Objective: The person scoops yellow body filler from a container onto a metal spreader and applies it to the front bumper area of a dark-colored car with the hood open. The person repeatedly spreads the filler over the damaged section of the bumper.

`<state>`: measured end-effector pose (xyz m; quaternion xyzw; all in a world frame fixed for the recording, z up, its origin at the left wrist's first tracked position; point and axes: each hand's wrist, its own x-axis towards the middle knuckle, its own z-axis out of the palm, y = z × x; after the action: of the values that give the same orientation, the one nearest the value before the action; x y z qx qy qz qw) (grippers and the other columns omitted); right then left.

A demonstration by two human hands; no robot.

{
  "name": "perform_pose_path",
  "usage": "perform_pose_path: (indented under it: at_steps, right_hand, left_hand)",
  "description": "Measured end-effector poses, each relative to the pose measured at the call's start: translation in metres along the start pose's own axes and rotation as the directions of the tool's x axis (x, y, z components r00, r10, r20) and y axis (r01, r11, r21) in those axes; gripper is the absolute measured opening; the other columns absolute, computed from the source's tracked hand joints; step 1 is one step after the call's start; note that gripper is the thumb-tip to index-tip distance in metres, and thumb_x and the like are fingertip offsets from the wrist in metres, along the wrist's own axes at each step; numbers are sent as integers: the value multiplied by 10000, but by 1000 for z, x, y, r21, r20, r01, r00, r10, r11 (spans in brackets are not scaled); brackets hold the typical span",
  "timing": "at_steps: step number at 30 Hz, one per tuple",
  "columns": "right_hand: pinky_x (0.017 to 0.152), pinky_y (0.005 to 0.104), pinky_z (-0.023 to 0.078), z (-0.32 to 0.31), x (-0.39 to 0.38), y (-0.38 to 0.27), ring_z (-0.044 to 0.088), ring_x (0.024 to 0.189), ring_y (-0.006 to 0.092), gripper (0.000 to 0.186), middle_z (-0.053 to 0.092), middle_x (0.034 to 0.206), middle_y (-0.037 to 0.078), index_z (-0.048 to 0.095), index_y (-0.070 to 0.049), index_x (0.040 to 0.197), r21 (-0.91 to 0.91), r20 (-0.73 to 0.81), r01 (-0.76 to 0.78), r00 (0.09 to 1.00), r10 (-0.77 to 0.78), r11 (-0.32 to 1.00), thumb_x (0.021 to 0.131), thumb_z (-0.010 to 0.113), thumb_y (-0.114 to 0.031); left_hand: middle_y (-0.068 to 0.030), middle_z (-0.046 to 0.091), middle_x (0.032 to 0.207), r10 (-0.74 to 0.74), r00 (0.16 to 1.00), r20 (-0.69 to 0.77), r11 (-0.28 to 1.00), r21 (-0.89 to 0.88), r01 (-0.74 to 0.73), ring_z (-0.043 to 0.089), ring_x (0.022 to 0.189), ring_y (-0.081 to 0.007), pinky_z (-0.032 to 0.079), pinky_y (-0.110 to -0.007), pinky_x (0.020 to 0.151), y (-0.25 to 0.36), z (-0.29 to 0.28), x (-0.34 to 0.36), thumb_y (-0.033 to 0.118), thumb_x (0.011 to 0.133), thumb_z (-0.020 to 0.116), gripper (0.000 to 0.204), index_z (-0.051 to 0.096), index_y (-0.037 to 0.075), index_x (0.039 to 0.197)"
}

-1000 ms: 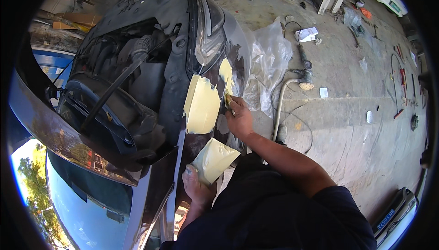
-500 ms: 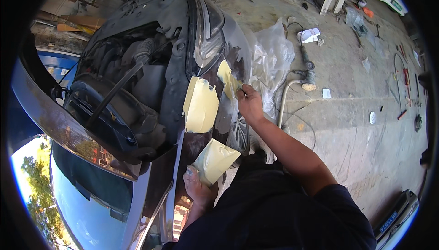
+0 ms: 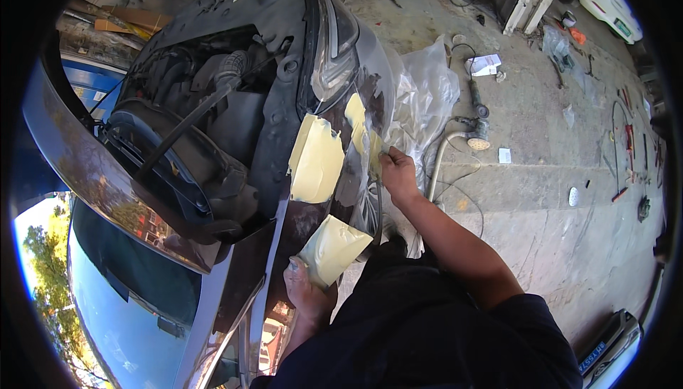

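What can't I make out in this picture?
All in the head view:
- Left hand: most fingers, hidden by the putty-coated board.
- Spreader: its gripped end, covered by the right hand.
- White car: cut off by the dark rim.
- Dark thing on the floor, far right: too small to identify.

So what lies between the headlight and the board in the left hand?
The large cream patch and some dark panel, seen in the head view.

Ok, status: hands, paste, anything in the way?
Left hand: paste-loaded board. Right hand: spreader by fender. Two paste patches on fender. Hose on floor, clear of hands.
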<state>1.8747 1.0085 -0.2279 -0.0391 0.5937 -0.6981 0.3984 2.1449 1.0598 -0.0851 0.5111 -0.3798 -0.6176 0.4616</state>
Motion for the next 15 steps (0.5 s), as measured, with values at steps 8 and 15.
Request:
perform_pose_path:
  at_steps: [8,15]
  right_hand:
    - [916,503,582,28,49,16,724,1030,479,167,752,1130,253,735,35,1042,-546,-11,318,922,-386,775,994,657,-105]
    - [1000,422,574,37,7,28,722,1170,415,258,709,1329,223,763,-3,1204,-584,119,401,903,-413,706,960,688,-42]
  left_hand:
    - [-152,725,1141,-99,990,98,983,-142,112,771,1000,-275,644,-410,877,31,27,-7,424,1179,566,437,634,-6,1208]
    - [-166,727,1154,-46,996,81,997,69,41,755,1010,-262,624,-407,898,6,5,-4,427,1186,545,440,637,-3,1208]
